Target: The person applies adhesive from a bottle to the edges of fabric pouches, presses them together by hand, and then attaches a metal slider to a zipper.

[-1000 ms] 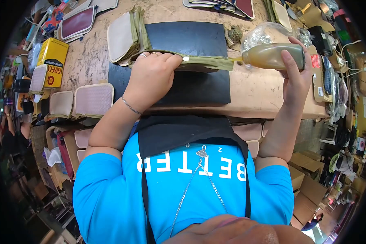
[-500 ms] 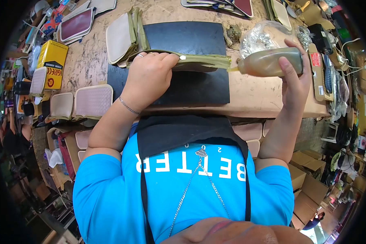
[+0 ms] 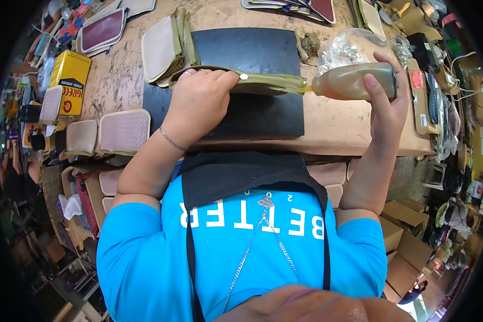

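Note:
My left hand (image 3: 205,96) is closed on an olive-green zippered pouch (image 3: 271,83), held on edge over a black board (image 3: 241,48). The palm and fingers hide the pouch's left part; a small white zipper pull shows beside the knuckles. In my right hand (image 3: 386,96) lies a translucent squeeze bottle (image 3: 354,81) of amber-brown liquid, tilted sideways. Its nozzle points left, right at the pouch's right end. Just behind my left hand stands a stack of beige and olive pouches (image 3: 161,48).
A yellow adhesive can (image 3: 70,80) stands at the left, with woven beige pouches (image 3: 124,131) nearer me. A plastic bag of small metal pieces (image 3: 346,51) lies behind the bottle. More pouches (image 3: 101,32) are at the back left. Cardboard boxes (image 3: 408,236) sit below right.
The bottle has shifted slightly left, bringing its nozzle to the pouch's end. My left hand keeps its hold on the pouch.

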`<move>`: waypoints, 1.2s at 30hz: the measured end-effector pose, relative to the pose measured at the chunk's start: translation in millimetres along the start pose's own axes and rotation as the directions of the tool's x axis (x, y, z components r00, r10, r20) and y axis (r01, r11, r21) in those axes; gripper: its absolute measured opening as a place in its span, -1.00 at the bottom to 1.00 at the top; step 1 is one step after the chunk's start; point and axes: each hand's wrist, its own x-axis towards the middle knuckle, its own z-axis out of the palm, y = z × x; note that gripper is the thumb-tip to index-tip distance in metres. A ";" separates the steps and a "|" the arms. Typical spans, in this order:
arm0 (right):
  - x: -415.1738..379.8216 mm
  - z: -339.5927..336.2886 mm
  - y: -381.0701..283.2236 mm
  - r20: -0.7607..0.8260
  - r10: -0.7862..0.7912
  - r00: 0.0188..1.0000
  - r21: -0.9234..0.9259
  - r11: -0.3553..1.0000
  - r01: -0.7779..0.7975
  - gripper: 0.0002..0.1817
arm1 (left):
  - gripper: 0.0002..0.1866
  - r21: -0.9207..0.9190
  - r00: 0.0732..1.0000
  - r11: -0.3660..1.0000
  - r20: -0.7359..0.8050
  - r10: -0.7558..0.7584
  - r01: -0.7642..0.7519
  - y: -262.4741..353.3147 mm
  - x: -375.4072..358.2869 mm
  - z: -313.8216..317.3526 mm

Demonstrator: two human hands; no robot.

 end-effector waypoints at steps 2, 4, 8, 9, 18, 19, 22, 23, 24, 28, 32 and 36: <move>-3.4 -0.4 -1.5 0.009 -0.019 1.000 -0.044 0.999 0.020 -0.50 | -0.87 -0.002 1.000 1.000 0.000 -0.005 0.005 -0.3 0.8 0.0; -6.9 2.0 -3.5 0.015 -0.041 0.999 -0.105 0.994 0.042 -0.50 | -0.88 -0.016 1.000 1.000 -0.007 -0.006 0.006 -1.3 0.4 1.1; -8.0 -1.5 -3.4 0.014 -0.102 0.995 -0.217 0.971 0.102 -0.49 | -0.87 0.009 1.000 1.000 -0.011 -0.024 0.024 -3.0 0.2 1.7; -7.2 -4.9 -4.7 0.000 -0.103 0.995 -0.219 0.971 0.100 -0.49 | -0.89 -0.007 0.999 0.999 0.005 -0.044 0.044 -3.9 0.3 0.5; 3.0 0.6 -14.3 -0.180 -0.205 0.962 0.359 0.897 0.258 -0.52 | -0.65 -0.728 0.857 0.485 0.506 -0.099 0.485 5.2 6.4 -35.5; 4.9 3.7 -15.0 -0.208 -0.226 0.952 0.321 0.903 0.285 -0.53 | -0.58 -0.798 0.847 0.312 0.529 -0.046 0.515 4.8 4.2 -30.0; 7.9 11.0 -17.1 -0.256 -0.264 0.930 0.240 0.915 0.325 -0.56 | -0.46 -0.861 0.859 0.043 0.508 0.066 0.507 9.5 1.9 -24.1; 10.7 12.6 -18.9 -0.251 -0.267 0.930 0.237 0.915 0.327 -0.57 | -0.47 -0.856 0.854 0.012 0.516 0.073 0.516 12.6 1.3 -24.1; 12.8 14.0 -20.0 -0.248 -0.269 0.930 0.232 0.916 0.327 -0.57 | -0.47 -0.850 0.848 -0.018 0.524 0.082 0.527 14.6 1.0 -23.9; 22.5 21.0 -18.6 -0.225 -0.322 0.920 0.155 0.920 0.360 -0.58 | -0.44 -0.848 0.845 -0.012 0.527 0.093 0.530 18.6 -1.9 -23.2; 26.7 24.2 -15.7 -0.218 -0.324 0.920 0.147 0.922 0.359 -0.59 | -0.43 -0.832 0.829 0.041 0.554 0.080 0.553 18.0 -3.6 -24.4; 28.7 25.8 -12.8 -0.214 -0.325 0.921 0.151 0.921 0.360 -0.60 | -0.43 -0.808 0.805 0.079 0.589 0.069 0.584 17.5 -4.5 -25.3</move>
